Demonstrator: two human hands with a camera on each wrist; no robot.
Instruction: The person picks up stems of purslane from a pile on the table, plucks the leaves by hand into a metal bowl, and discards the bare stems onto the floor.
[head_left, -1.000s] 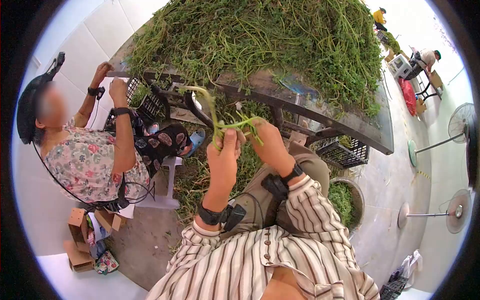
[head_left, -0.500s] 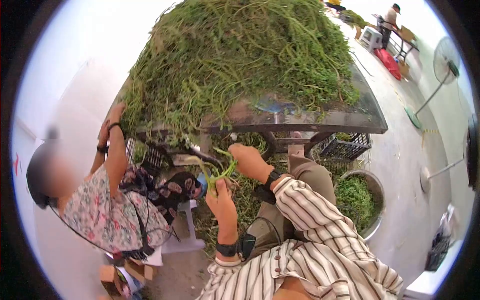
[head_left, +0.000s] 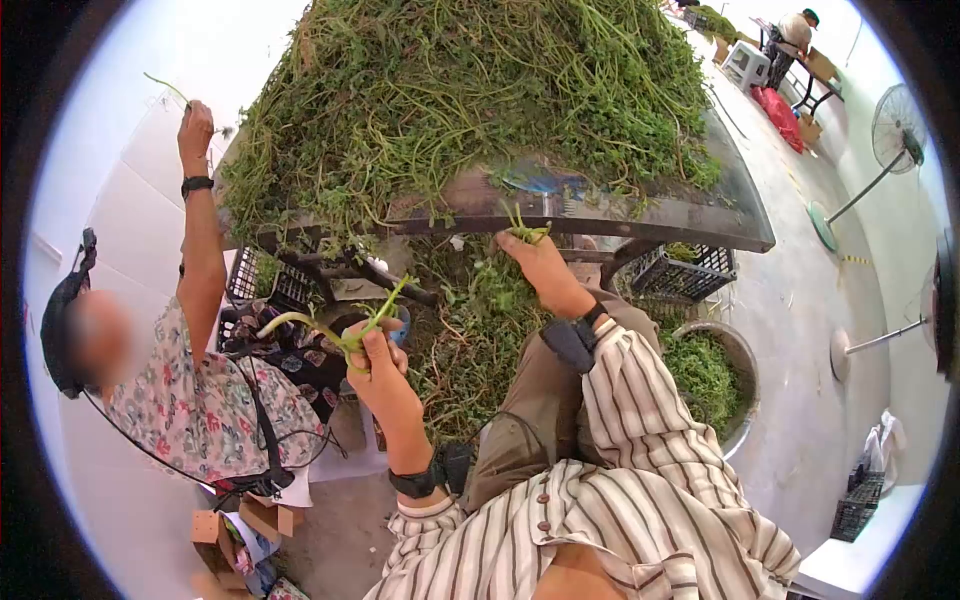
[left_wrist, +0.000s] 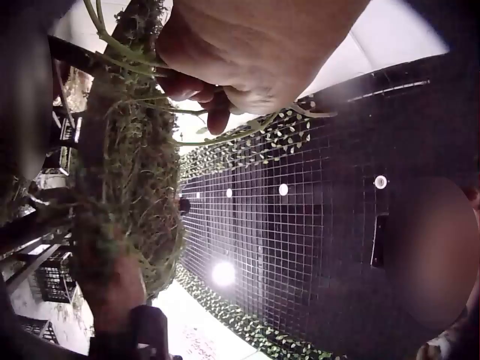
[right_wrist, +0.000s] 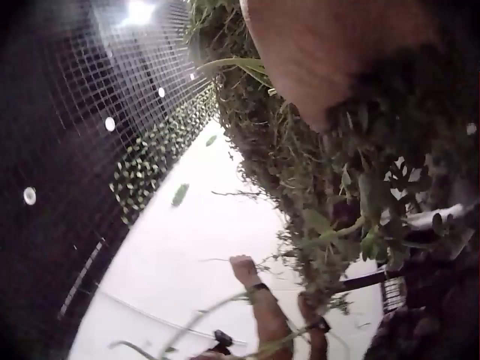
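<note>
In the head view my left hand (head_left: 385, 372) holds a few long green stems (head_left: 352, 340), thumb on top, with one pale stem end sticking out to the left. The same stems (left_wrist: 127, 56) poke out from under the fingers in the left wrist view. My right hand (head_left: 545, 268) is apart from the left, near the table's front edge, and pinches a short green sprig (head_left: 527, 232). That sprig (right_wrist: 236, 63) shows beside the hand in the right wrist view. A large heap of leafy green stems (head_left: 470, 110) covers much of the table (head_left: 755, 225) in front.
Cut stems litter the floor (head_left: 465, 345) beneath the table. A round tub (head_left: 745, 375) of trimmed greens stands by my right leg, near a black crate (head_left: 690, 272). At left, another seated person (head_left: 215, 410) raises an arm with a stem. Fans (head_left: 897, 130) stand at right.
My hands, close together before, have drawn apart: the left moved left with the long stems, the right toward the table edge with a sprig. The seated person's arm has risen.
</note>
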